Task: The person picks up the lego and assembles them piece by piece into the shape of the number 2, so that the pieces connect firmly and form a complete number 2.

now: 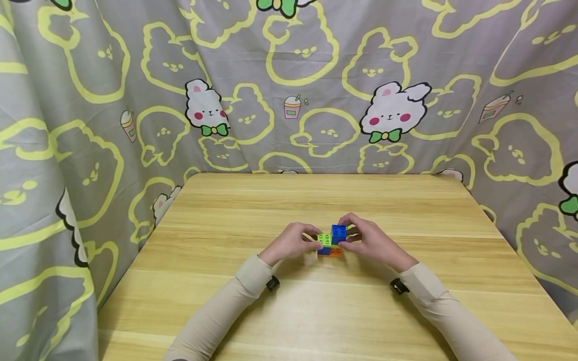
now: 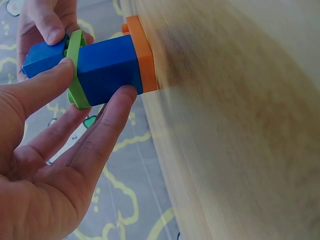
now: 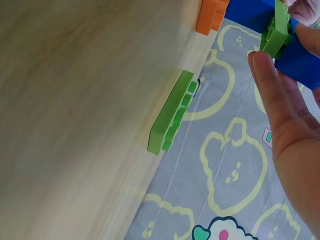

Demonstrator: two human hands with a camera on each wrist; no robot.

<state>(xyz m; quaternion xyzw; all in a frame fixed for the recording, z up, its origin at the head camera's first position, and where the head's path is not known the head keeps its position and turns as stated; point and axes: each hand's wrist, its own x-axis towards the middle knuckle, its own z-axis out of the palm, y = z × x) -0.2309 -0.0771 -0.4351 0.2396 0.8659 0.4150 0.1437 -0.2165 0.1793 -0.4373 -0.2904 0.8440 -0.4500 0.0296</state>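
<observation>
A small stack of toy building blocks stands on the table. At its base is a flat orange block (image 1: 336,252), with a blue block (image 2: 110,70) on one end of it. A thin light-green block (image 1: 324,239) lies across that blue block. My left hand (image 1: 291,243) holds the stack from the left, thumb at the green block's edge and a fingertip against the lower blue block. My right hand (image 1: 372,240) pinches an upper blue block (image 1: 339,233) at the green block's right end. I cannot tell whether this upper block is fully seated.
Another green block (image 3: 171,114), longer and studded, lies on the table near the right hand in the right wrist view. The wooden table (image 1: 289,311) reaches back to a grey patterned curtain (image 1: 253,150), which also hangs along both sides.
</observation>
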